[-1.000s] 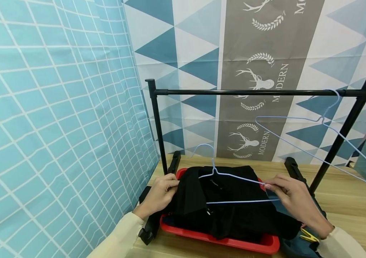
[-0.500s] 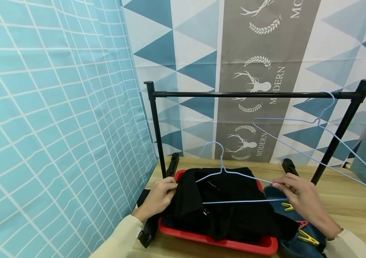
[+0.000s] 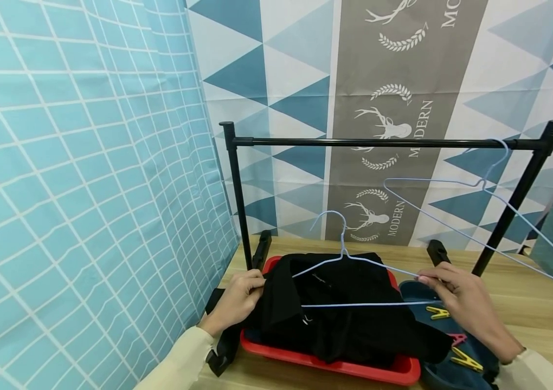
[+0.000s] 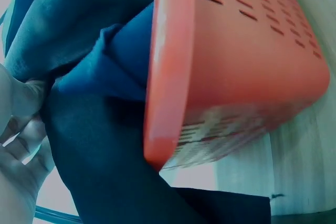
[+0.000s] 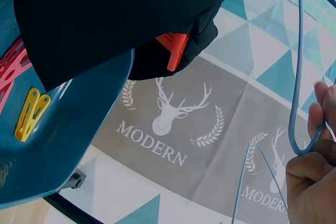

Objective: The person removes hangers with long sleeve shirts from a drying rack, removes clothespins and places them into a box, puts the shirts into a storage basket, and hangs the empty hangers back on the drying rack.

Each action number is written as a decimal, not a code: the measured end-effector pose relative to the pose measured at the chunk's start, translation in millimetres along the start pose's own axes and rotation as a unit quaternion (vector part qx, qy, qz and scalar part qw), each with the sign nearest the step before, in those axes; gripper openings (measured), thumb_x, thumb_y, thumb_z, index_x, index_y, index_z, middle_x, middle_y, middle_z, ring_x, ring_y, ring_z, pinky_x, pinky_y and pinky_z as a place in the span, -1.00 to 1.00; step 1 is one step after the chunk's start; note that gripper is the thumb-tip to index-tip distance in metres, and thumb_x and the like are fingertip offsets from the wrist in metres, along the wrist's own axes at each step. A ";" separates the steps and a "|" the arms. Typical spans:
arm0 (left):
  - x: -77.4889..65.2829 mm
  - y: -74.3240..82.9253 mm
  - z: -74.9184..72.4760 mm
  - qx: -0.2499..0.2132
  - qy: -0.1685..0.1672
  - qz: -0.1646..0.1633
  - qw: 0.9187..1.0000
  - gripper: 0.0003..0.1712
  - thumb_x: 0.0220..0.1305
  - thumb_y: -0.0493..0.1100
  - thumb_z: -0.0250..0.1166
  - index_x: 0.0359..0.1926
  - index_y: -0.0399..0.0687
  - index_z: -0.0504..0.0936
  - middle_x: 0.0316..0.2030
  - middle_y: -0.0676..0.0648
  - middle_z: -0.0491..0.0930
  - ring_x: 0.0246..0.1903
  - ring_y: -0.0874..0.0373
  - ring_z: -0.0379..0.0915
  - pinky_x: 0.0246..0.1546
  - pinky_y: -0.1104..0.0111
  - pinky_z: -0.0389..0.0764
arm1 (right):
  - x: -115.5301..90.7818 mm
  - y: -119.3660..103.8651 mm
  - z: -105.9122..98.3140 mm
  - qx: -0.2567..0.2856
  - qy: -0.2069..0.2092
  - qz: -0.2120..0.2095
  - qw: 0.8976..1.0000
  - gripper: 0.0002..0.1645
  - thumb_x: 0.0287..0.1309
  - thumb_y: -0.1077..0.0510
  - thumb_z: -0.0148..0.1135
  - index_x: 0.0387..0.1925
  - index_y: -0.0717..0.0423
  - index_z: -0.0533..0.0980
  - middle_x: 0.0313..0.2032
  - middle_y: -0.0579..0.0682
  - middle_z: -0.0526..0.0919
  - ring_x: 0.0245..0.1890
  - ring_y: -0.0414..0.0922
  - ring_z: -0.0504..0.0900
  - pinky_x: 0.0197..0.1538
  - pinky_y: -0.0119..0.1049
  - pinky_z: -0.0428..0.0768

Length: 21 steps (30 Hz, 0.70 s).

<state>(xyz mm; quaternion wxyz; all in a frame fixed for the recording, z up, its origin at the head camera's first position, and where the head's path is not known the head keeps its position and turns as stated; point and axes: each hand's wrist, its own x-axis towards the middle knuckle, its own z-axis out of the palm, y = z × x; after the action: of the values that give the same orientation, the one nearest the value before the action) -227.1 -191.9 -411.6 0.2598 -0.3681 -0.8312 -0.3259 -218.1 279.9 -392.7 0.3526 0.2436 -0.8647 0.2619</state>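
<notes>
In the head view, a light-blue wire hanger [image 3: 342, 238] is held above the red basket, its hook pointing up. My right hand [image 3: 462, 303] pinches the hanger's right end; in the right wrist view the fingers curl around the bent blue wire [image 5: 297, 77]. The hanger's left end goes under the fold of a black garment [image 3: 354, 330] heaped in the basket and is hidden there. My left hand [image 3: 237, 298] pinches the garment's left edge; the left wrist view shows the thumb pressed against the dark cloth [image 4: 89, 145]. The garment's exact kind is unclear.
A black rack [image 3: 384, 143] stands behind, a second blue hanger [image 3: 483, 184] on its right end. The red basket [image 3: 335, 369] sits on the wooden table [image 3: 525, 325]. To its right, a dark blue basin [image 3: 415, 290] holds yellow clothespins [image 3: 465, 359] and a pink clothespin [image 3: 457, 339].
My right hand has moved to the right with the hanger, and its hook has shifted right too. The left hand has edged slightly left with the cloth. More of the wire now shows.
</notes>
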 end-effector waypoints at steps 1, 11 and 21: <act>-0.8 0.1 -0.3 -0.001 0.000 -0.003 1.000 -0.59 0.18 -0.64 0.29 -0.45 -0.01 0.72 -0.45 0.15 0.49 -0.50 0.35 0.34 -0.42 0.47 0.49 | -0.3 0.4 0.1 -0.001 0.000 0.001 1.000 -0.68 0.01 0.46 0.51 -0.25 0.03 0.77 -0.43 -0.27 0.52 -0.51 -0.35 0.33 -0.47 -0.49 0.26; -5.0 -2.1 -0.4 0.000 -0.004 -0.025 1.000 -0.54 0.17 -0.63 0.30 -0.52 0.08 0.63 -0.46 0.21 0.44 -0.52 0.35 0.27 -0.47 0.47 0.39 | -1.8 4.6 -0.7 -0.007 0.002 0.004 1.000 -0.70 0.00 0.47 0.52 -0.28 0.07 0.77 -0.43 -0.25 0.56 -0.53 -0.35 0.33 -0.47 -0.49 0.25; -7.9 -3.0 0.0 0.001 -0.016 -0.050 0.999 -0.48 0.18 -0.61 0.31 -0.60 0.13 0.52 -0.49 0.20 0.45 -0.52 0.35 0.26 -0.45 0.46 0.38 | -3.9 13.9 -4.2 -0.016 0.012 0.002 1.000 -0.70 -0.05 0.48 0.53 -0.30 0.10 0.76 -0.44 -0.18 0.57 -0.53 -0.35 0.32 -0.48 -0.51 0.25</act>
<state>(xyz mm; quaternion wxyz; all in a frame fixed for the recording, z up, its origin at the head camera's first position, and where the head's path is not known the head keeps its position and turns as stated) -224.7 -196.9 -418.0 0.2300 -0.3309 -0.8530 -0.3316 -222.0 293.8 -396.9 0.3662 0.2330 -0.8652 0.2511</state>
